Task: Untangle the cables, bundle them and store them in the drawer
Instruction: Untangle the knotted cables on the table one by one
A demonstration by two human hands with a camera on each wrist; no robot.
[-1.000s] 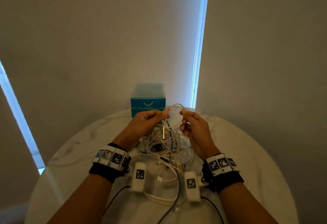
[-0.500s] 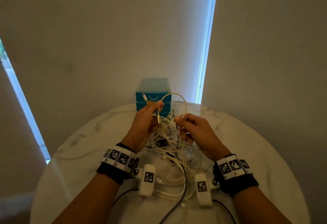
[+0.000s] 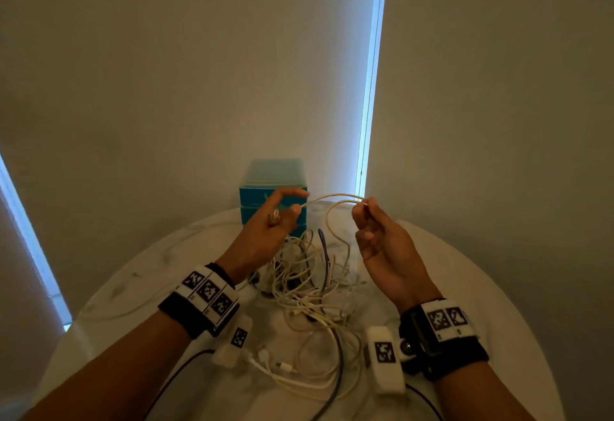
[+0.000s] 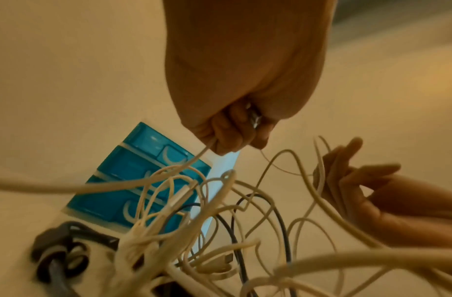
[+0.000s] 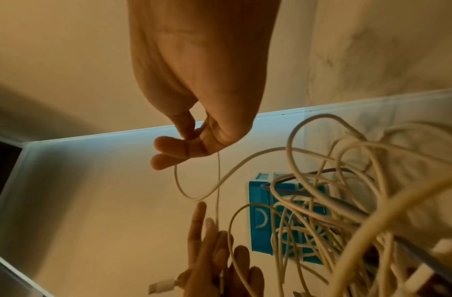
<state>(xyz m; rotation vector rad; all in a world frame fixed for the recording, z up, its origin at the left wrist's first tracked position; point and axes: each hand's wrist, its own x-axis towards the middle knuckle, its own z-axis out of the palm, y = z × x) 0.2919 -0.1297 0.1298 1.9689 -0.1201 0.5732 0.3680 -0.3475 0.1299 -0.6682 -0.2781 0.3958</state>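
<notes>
A tangle of cream and dark cables (image 3: 309,287) lies in the middle of the round marble table (image 3: 465,271). One cream cable (image 3: 335,195) is lifted out of it and spans between both hands above the heap. My left hand (image 3: 297,203) grips it near its plug end, fingers curled round it (image 4: 219,140). My right hand (image 3: 363,203) pinches the same cable between thumb and forefinger (image 5: 201,132), its other fingers loose. From there the cable loops down into the tangle. The teal drawer unit (image 3: 265,188) stands shut behind the left hand.
The drawer unit sits at the table's far edge against the wall. White wrist-camera modules (image 3: 237,337) (image 3: 385,357) hang over the near part of the heap. Loose plugs (image 3: 282,366) and a dark cable (image 3: 337,371) trail toward the near edge.
Both hands have risen and moved apart, drawing the cream cable out into a span between them. The small loop held over the heap is gone.
</notes>
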